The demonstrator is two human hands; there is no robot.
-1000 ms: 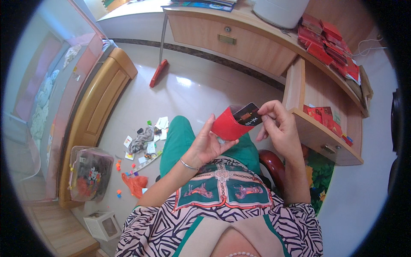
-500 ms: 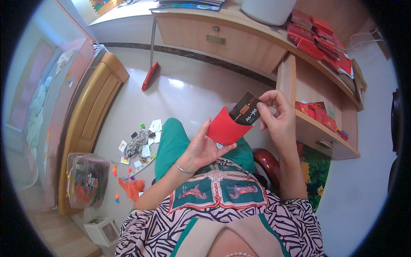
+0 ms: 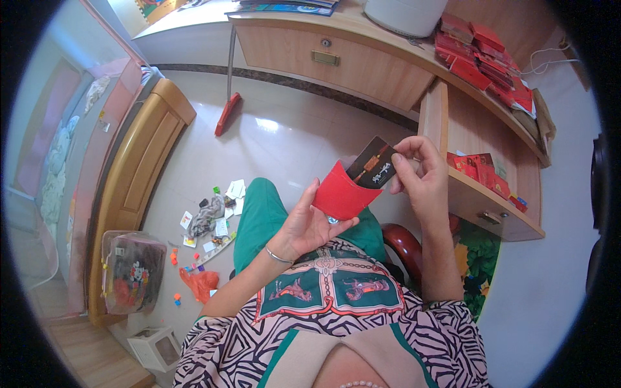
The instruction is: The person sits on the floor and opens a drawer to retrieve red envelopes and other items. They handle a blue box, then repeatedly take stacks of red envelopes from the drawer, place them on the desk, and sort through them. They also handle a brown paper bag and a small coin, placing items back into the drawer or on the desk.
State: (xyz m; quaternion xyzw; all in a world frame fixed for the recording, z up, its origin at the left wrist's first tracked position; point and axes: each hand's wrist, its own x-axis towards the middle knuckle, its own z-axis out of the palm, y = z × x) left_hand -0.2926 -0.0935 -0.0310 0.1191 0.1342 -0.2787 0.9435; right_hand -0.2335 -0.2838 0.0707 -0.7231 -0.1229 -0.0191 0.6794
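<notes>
A red pouch (image 3: 343,194) with a curved open mouth rests in my left hand (image 3: 308,223), held between the thumb and the fingers beneath it. Out of its mouth sticks a black card (image 3: 374,163) with a reddish-gold emblem and white lettering. Its lower part is hidden inside the pouch. My right hand (image 3: 417,171) pinches the card's upper right corner between thumb and fingers. Both hands are above my lap, over green trousers (image 3: 264,200).
At the right an open drawer (image 3: 495,210) holds red packets (image 3: 482,173). More red envelopes (image 3: 475,55) are piled on the desk (image 3: 343,32). A red-headed broom (image 3: 228,115) leans at the desk. Cards and small toys (image 3: 210,216) litter the floor beside a clear plastic case (image 3: 132,275).
The black card has tilted very slightly in the pouch's mouth, with my right hand still on its corner. The left hand and the pouch are almost unmoved.
</notes>
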